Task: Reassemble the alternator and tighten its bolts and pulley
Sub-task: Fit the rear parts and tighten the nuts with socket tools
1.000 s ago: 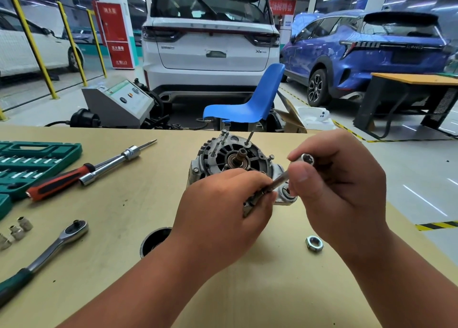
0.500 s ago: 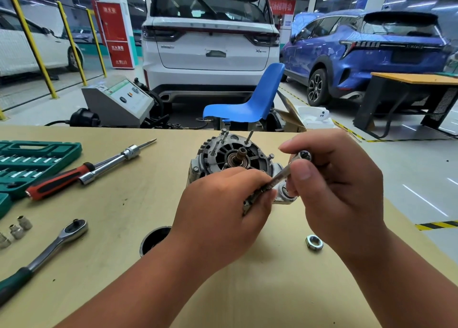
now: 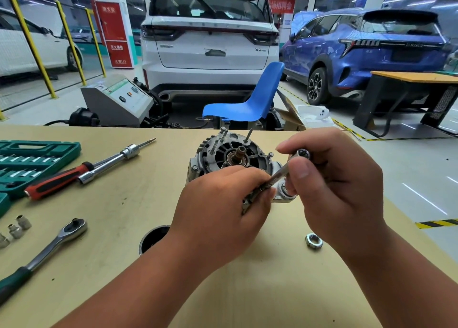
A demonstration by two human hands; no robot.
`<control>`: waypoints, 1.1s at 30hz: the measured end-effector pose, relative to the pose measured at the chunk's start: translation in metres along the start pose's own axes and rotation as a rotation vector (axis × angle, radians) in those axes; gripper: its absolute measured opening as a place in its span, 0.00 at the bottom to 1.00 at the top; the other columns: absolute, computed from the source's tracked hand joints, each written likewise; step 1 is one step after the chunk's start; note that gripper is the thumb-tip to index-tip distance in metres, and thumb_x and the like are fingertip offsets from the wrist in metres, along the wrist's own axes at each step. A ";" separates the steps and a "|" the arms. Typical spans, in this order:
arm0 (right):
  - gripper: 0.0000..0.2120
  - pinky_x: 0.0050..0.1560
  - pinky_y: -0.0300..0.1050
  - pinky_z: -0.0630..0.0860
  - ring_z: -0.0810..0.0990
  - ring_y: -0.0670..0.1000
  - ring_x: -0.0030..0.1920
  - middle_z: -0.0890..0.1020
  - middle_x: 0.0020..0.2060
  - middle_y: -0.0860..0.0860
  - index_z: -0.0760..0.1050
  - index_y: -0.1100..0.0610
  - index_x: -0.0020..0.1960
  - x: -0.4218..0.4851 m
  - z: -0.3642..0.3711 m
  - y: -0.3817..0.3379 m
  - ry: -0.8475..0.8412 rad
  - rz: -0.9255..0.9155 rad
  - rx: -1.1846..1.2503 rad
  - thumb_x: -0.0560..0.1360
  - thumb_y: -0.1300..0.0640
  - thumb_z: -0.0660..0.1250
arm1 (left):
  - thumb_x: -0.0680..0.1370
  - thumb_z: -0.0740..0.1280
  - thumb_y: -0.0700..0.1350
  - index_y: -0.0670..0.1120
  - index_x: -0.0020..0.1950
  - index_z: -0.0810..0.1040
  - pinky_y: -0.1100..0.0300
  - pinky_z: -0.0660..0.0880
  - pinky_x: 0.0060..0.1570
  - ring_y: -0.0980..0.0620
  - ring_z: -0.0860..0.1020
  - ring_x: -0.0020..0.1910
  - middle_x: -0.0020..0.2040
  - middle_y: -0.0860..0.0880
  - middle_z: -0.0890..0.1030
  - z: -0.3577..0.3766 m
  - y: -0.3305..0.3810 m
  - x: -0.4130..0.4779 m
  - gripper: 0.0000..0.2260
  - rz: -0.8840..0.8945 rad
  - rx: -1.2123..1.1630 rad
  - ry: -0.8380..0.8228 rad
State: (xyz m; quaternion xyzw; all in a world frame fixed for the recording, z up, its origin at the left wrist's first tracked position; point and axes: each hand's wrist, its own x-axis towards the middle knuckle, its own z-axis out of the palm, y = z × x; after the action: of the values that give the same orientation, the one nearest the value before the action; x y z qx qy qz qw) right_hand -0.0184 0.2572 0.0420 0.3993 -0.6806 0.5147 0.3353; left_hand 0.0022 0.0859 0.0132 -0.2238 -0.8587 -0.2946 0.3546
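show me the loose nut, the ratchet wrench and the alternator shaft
loose nut [image 3: 309, 243]: head view, on its near rim.
ratchet wrench [image 3: 74, 225]: head view, on its round drive head.
alternator shaft [image 3: 241, 151]: head view, on its threaded tip.

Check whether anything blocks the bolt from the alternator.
Nothing visible does. The left hand and right hand grip the bolt, slanted at the alternator near-right edge. The left hand hides its lower tip, so that spot can't be checked.
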 end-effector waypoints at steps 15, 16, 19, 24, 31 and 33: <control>0.14 0.35 0.47 0.73 0.78 0.54 0.32 0.78 0.38 0.41 0.78 0.53 0.57 0.000 0.001 0.001 -0.003 0.006 0.007 0.85 0.44 0.62 | 0.80 0.64 0.54 0.54 0.51 0.83 0.57 0.69 0.32 0.58 0.67 0.36 0.38 0.61 0.72 -0.001 0.001 0.000 0.10 0.000 0.001 -0.002; 0.14 0.35 0.46 0.73 0.78 0.53 0.32 0.78 0.38 0.41 0.78 0.53 0.57 0.000 0.001 0.001 -0.004 0.007 0.009 0.85 0.44 0.62 | 0.80 0.63 0.54 0.54 0.51 0.83 0.57 0.69 0.32 0.58 0.67 0.36 0.38 0.61 0.72 -0.001 0.001 0.000 0.10 -0.001 0.001 -0.001; 0.13 0.36 0.45 0.73 0.78 0.53 0.33 0.78 0.38 0.41 0.78 0.53 0.57 0.000 0.001 0.000 -0.008 0.008 0.009 0.85 0.44 0.62 | 0.80 0.63 0.53 0.54 0.50 0.83 0.58 0.67 0.32 0.58 0.67 0.36 0.38 0.61 0.71 -0.001 0.002 0.001 0.10 0.001 0.001 -0.002; 0.13 0.36 0.43 0.73 0.78 0.52 0.33 0.78 0.38 0.41 0.78 0.53 0.57 0.000 0.001 0.000 -0.008 0.004 0.005 0.85 0.44 0.62 | 0.80 0.64 0.53 0.54 0.51 0.83 0.56 0.70 0.32 0.57 0.68 0.36 0.38 0.61 0.72 -0.001 0.001 0.001 0.09 -0.003 -0.003 -0.006; 0.13 0.36 0.43 0.73 0.78 0.52 0.33 0.78 0.38 0.41 0.78 0.53 0.57 0.001 0.001 0.000 -0.007 0.003 0.003 0.85 0.44 0.62 | 0.80 0.65 0.53 0.54 0.50 0.83 0.57 0.69 0.32 0.58 0.68 0.36 0.38 0.61 0.72 -0.001 0.002 0.001 0.08 0.004 0.000 0.000; 0.13 0.35 0.44 0.73 0.78 0.52 0.33 0.78 0.38 0.41 0.78 0.52 0.57 0.001 0.001 -0.001 -0.008 0.002 0.003 0.85 0.44 0.62 | 0.80 0.65 0.53 0.54 0.50 0.83 0.57 0.69 0.31 0.58 0.67 0.36 0.38 0.61 0.71 -0.001 0.001 0.001 0.08 0.010 0.001 0.004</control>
State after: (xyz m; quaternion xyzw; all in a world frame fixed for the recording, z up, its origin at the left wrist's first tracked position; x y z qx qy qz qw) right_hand -0.0179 0.2564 0.0426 0.4011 -0.6815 0.5146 0.3315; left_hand 0.0032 0.0864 0.0149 -0.2273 -0.8571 -0.2929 0.3577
